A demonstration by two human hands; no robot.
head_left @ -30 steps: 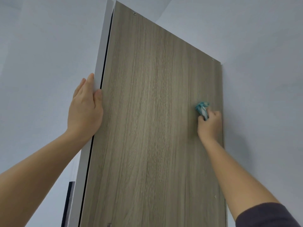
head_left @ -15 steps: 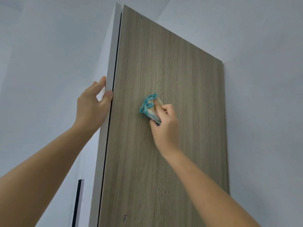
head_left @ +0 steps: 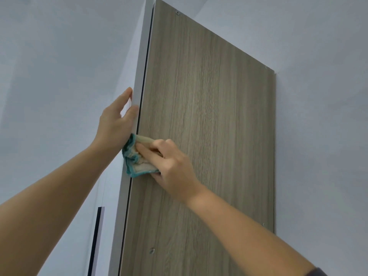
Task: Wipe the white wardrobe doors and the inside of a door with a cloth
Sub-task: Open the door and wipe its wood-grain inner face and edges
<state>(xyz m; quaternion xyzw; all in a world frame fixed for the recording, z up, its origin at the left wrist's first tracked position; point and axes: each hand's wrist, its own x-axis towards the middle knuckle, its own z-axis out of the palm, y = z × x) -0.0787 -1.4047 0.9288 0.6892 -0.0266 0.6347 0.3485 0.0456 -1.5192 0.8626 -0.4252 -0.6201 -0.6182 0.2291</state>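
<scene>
Moved left, right hand (head_left: 173,166) pinches crumpled teal-edged cloth (head_left: 135,166) beneath curled fingers (head_left: 147,153) on wood-grain door panel (head_left: 209,96); left hand (head_left: 114,124) grips white door edge (head_left: 142,66).

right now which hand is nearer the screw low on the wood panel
Right. The right hand holds the cloth above the screw; the left hand grips the door's white edge, higher up.

Cloth at the door's left edge

The right hand (head_left: 171,164) pressed a teal-edged cloth (head_left: 135,162) against the wood-grain inner face of the door (head_left: 215,108) (beside its white edge); the left hand (head_left: 117,120) gripped that edge just above.
</scene>
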